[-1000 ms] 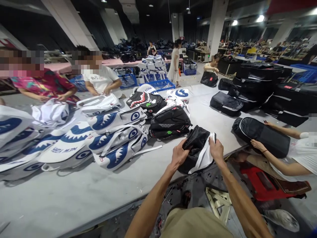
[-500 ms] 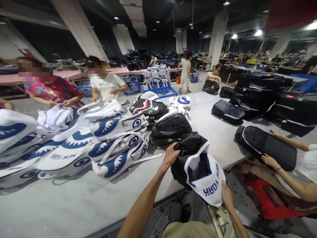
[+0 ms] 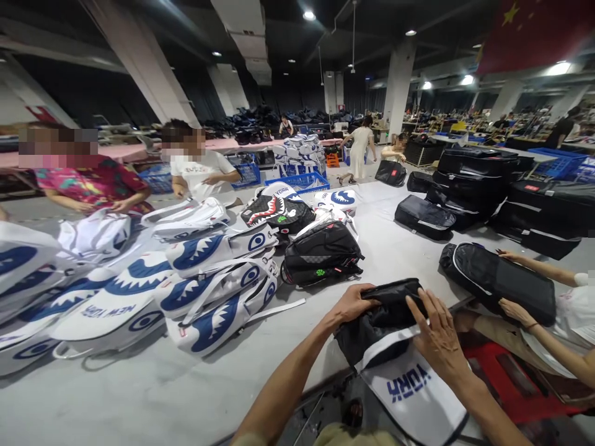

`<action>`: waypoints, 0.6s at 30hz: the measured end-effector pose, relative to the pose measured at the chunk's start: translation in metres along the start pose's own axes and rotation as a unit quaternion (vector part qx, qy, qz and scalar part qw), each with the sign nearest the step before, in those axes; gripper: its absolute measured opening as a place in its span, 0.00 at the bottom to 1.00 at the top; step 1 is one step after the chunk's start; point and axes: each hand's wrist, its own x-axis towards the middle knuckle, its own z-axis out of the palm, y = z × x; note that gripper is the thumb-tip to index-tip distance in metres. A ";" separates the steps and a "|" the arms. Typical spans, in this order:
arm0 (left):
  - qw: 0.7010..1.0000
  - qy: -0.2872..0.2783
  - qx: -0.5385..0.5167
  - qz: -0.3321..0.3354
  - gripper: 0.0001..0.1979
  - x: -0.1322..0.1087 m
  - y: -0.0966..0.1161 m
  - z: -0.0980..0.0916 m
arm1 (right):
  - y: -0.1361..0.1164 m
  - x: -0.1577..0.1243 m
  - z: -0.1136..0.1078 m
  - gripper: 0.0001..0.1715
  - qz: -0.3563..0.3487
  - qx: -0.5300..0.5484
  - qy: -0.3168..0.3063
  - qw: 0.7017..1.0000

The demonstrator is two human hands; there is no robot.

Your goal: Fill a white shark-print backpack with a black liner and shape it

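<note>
- Left hand (image 3: 351, 305): fingers curled over the near-left edge of a crumpled black fabric backpack (image 3: 385, 322), gripping it.
- Right hand (image 3: 439, 337): fingers spread wide and laid flat on the top right of the same backpack, pressing on it; whether they grip any fabric cannot be told.
- Black fabric backpack: lies at the near edge of the grey worktable (image 3: 153, 396), between the two hands and under their fingers.
- White fabric panel with blue "YORK" lettering (image 3: 411, 396): hangs off the table edge just below the right fingers, joined to the black backpack.
- Black backpack with green and pink tags (image 3: 321, 251): stands beyond the left fingers, apart from them.
- White backpacks with blue shark-mouth print (image 3: 218, 291): piled well to the left of the left fingers.
- Long black padded bag (image 3: 497, 282): right of the right fingers, held by another person's hands (image 3: 514, 308).
- Flat black bags (image 3: 483, 170): stacked far beyond the right fingers.
- Two seated people in a patterned top (image 3: 93, 186) and a white shirt (image 3: 198, 170): far left, across the table, handling white bags.
</note>
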 end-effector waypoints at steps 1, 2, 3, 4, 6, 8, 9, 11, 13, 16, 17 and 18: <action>1.000 -0.028 -0.012 -0.003 0.17 0.006 0.004 0.001 | 0.000 0.003 -0.003 0.48 -0.027 0.005 0.002 1.000; 0.998 -0.060 -0.022 -0.006 0.19 0.012 0.007 0.003 | 0.000 0.003 -0.004 0.45 -0.049 0.010 0.008 0.999; 0.995 -0.092 -0.028 -0.009 0.19 0.019 0.010 0.005 | 0.002 0.002 -0.004 0.41 -0.065 0.013 0.016 0.998; 0.992 -0.123 -0.029 -0.014 0.19 0.026 0.013 0.008 | 0.004 -0.002 -0.004 0.36 -0.074 0.015 0.025 0.997; 0.985 -0.172 -0.017 -0.025 0.19 0.039 0.019 0.015 | 0.006 -0.013 -0.006 0.25 -0.070 0.012 0.045 0.996; 0.980 -0.193 0.028 -0.025 0.21 0.049 0.029 0.027 | 0.004 -0.029 -0.011 0.18 -0.032 -0.013 0.071 0.997; 0.978 -0.197 0.060 -0.017 0.24 0.051 0.035 0.033 | 0.003 -0.038 -0.016 0.16 -0.007 -0.032 0.082 0.996; 0.972 -0.206 0.110 0.020 0.30 0.052 0.050 0.050 | -0.002 -0.057 -0.027 0.15 0.052 -0.068 0.093 0.992; 0.965 -0.216 0.122 0.085 0.33 0.047 0.063 0.071 | -0.009 -0.079 -0.040 0.15 0.114 -0.081 0.087 0.986; 0.945 -0.222 0.127 0.204 0.40 0.031 0.061 0.110 | -0.022 -0.115 -0.060 0.19 0.208 -0.110 0.082 0.969; 0.931 -0.233 0.146 0.239 0.45 0.024 0.053 0.124 | -0.028 -0.127 -0.066 0.22 0.241 -0.131 0.081 0.958; 0.914 -0.252 0.172 0.268 0.50 0.016 0.042 0.137 | -0.035 -0.139 -0.072 0.24 0.276 -0.154 0.078 0.946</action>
